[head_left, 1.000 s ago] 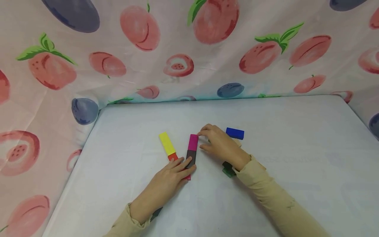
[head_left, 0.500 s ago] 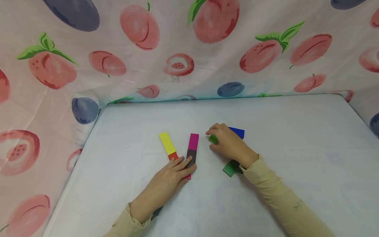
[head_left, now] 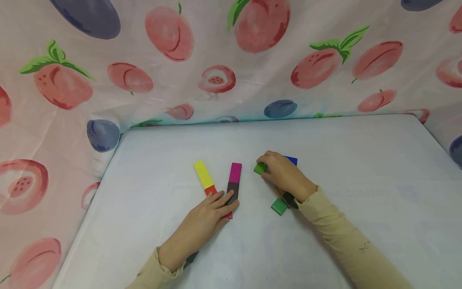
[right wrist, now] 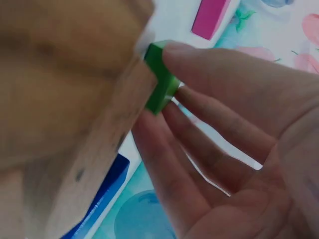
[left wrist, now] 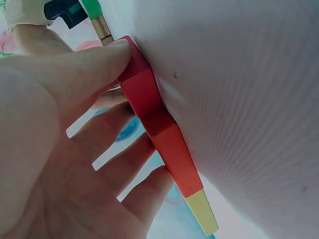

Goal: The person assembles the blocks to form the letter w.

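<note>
My left hand rests with spread fingers on a V of coloured blocks. One leg of the V has a yellow block and an orange-red block; the other has a magenta block and a dark grey block. A crimson block lies at the bottom of the V, with my left thumb against it. To the right, my right hand pinches a green block between thumb and fingers. A plain wooden block fills the near side of the right wrist view.
A blue block lies behind my right hand, partly hidden by it. A second green block lies below, beside a dark device under the right wrist. Fruit-printed cloth rises behind the white table.
My right hand has moved right, away from the magenta block's end, and its thumb and fingers have closed on the green block. The left hand has stayed in place.
</note>
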{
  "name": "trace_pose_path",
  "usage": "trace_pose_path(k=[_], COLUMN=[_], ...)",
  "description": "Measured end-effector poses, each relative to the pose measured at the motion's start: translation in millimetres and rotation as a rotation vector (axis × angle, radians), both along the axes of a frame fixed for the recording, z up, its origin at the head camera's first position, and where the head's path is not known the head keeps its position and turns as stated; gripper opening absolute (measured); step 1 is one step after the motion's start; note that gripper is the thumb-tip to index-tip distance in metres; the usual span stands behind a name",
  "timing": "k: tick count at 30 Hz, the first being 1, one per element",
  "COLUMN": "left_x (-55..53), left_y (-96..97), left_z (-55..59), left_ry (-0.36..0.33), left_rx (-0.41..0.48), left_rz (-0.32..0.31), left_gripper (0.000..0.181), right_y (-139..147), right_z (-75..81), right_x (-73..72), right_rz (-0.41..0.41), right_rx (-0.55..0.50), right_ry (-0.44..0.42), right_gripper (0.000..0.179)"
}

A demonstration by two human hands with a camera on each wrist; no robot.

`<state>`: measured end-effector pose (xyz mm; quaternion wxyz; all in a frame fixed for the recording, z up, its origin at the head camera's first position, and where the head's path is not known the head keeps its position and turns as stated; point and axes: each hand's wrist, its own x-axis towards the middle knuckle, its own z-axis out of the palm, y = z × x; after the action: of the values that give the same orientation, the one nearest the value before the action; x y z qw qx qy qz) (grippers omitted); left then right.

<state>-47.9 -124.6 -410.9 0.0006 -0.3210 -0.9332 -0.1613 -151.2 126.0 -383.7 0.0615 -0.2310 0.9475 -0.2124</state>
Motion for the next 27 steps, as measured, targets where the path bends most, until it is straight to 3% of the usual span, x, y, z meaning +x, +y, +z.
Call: trace_pose_path(k=[11, 27], left_x=[0.3, -0.1], left_y=[-1.0, 0.2], left_z=[0.7, 1.3], left_ry=[-0.012, -0.019], left_rx=[0.005, -0.01], left_rz=[-0.002, 0.005], left_gripper=[0.046, 0.045], right_y=[-5, -14], right_z=[2.5, 2.8], right_x=[-5.5, -23.3], right_rz=[0.017, 0.03], right_rx=[0.025, -0.019], right_ry=[-0.021, -0.081], right_gripper=[0.032, 0.035])
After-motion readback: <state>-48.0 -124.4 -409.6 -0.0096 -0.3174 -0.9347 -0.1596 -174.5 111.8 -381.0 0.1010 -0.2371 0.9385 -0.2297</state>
